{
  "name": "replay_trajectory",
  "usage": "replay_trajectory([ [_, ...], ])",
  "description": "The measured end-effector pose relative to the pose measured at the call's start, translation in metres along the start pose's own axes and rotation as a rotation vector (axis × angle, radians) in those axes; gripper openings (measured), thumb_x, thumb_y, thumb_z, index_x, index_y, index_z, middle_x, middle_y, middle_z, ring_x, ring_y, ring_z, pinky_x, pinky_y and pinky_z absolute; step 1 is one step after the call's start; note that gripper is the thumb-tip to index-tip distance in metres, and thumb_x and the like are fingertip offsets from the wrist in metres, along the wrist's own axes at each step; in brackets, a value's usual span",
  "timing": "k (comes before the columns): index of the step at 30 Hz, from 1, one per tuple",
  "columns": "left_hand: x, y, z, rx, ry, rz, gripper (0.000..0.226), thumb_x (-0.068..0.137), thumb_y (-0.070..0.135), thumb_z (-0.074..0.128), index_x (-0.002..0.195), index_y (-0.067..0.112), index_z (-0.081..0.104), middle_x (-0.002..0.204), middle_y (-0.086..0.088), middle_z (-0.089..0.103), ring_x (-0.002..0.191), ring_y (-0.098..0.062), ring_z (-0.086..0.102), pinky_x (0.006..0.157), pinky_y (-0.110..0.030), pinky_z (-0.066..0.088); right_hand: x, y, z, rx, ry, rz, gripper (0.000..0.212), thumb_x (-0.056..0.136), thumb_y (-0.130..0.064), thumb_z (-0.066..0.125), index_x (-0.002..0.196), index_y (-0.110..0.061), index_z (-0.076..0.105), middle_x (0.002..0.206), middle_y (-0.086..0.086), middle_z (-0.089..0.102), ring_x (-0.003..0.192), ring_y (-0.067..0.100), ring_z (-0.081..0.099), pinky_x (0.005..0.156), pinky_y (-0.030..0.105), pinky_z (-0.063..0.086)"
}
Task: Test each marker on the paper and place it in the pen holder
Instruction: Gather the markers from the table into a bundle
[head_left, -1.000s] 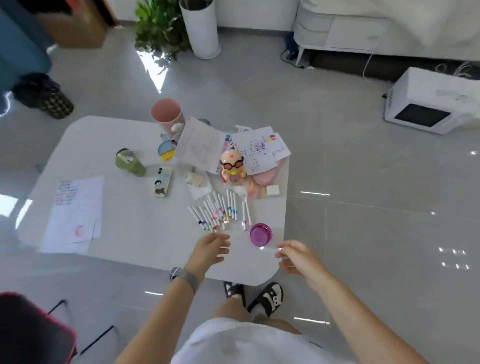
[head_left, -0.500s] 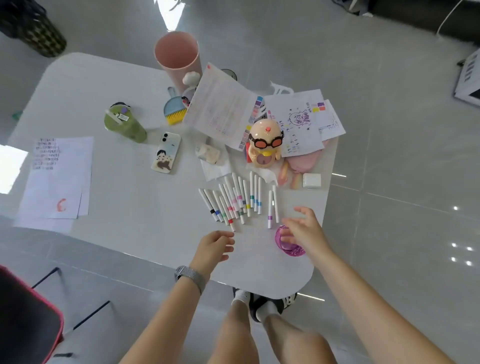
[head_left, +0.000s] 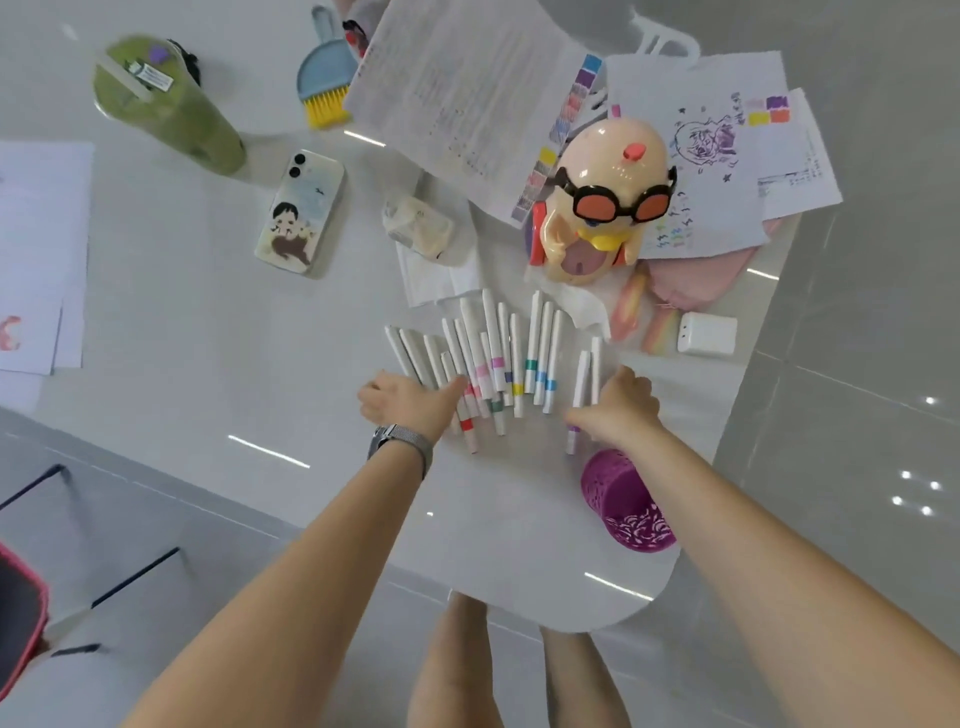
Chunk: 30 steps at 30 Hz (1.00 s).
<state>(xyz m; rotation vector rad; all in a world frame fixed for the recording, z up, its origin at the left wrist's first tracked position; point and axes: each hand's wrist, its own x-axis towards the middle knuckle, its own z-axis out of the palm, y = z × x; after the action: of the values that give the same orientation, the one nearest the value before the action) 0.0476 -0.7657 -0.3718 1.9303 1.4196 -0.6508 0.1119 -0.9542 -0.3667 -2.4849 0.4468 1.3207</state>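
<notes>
Markers: a loose row of white pens with coloured bands, lying side by side on the white table, between the two hands.
Two markers apart: just right of the row, partly under the right hand.
Pen holder: purple, patterned, lying tilted on the table near its front edge, just below the right wrist.
Left hand: on the left end of the row, fingers resting on the marker ends; whether it grips one I cannot tell. A metal watch is on the wrist.
Right hand: over the near ends of the two separate markers, fingers bent downward; grip not clear.
Paper: sheets with colour swatches and scribbles at the far side of the table.
Toy head: with goggles, just beyond the markers.
Phone: face down, left of the markers.
Green cup: far left.
</notes>
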Motion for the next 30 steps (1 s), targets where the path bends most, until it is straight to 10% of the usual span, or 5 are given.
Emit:
replay_trajectory([
  [8, 0.026, -0.009, 0.031, 0.325, 0.166, 0.247, 0.065, 0.072, 0.037, 0.064, 0.115, -0.003, 0.038, 0.118, -0.017, 0.041, 0.105, -0.032, 0.041, 0.078, -0.03, 0.036, 0.028, 0.003, 0.016, -0.083, 0.21, -0.091, 0.043, 0.084, -0.01, 0.065, 0.12, 0.002, 0.042, 0.119, 0.021, 0.052, 0.104, 0.041, 0.058, 0.07, 0.034, 0.041],
  [16, 0.043, -0.02, 0.009, 0.13, 0.169, 0.318, 0.014, 0.085, 0.018, 0.05, 0.086, 0.003, 0.048, 0.08, -0.009, 0.05, 0.069, -0.03, 0.048, 0.058, -0.034, 0.035, 0.031, -0.01, 0.004, 0.278, 0.073, -0.099, 0.007, 0.088, -0.005, 0.045, 0.094, -0.004, 0.047, 0.092, 0.012, 0.05, 0.067, 0.02, 0.048, 0.049, 0.026, 0.031],
  [20, 0.039, 0.005, 0.008, -0.355, -0.014, 0.077, 0.018, 0.078, 0.024, 0.057, 0.063, 0.013, 0.052, 0.059, -0.003, 0.052, 0.056, -0.023, 0.053, 0.055, -0.031, 0.049, 0.025, -0.035, 0.015, 0.408, 0.211, -0.135, 0.027, 0.085, -0.024, 0.058, 0.103, -0.005, 0.05, 0.094, 0.009, 0.058, 0.07, 0.022, 0.056, 0.049, 0.025, 0.037],
  [25, 0.022, 0.04, 0.032, -0.243, -0.059, 0.233, 0.041, 0.081, 0.036, 0.063, 0.051, 0.013, 0.048, 0.067, -0.012, 0.058, 0.06, -0.026, 0.053, 0.057, -0.027, 0.041, 0.024, -0.051, 0.035, -0.103, 0.362, -0.237, 0.09, 0.067, -0.07, 0.067, 0.122, -0.005, 0.04, 0.115, 0.009, 0.05, 0.089, 0.029, 0.065, 0.055, 0.031, 0.038],
  [30, 0.005, 0.051, 0.052, 0.123, 0.025, 0.316, 0.028, 0.072, 0.034, 0.071, 0.074, 0.009, 0.057, 0.089, -0.007, 0.05, 0.068, -0.025, 0.048, 0.057, -0.029, 0.032, 0.033, -0.041, 0.033, -0.201, 0.377, -0.307, 0.056, 0.082, -0.051, 0.064, 0.113, -0.006, 0.047, 0.111, 0.01, 0.06, 0.094, 0.035, 0.065, 0.061, 0.032, 0.036],
])
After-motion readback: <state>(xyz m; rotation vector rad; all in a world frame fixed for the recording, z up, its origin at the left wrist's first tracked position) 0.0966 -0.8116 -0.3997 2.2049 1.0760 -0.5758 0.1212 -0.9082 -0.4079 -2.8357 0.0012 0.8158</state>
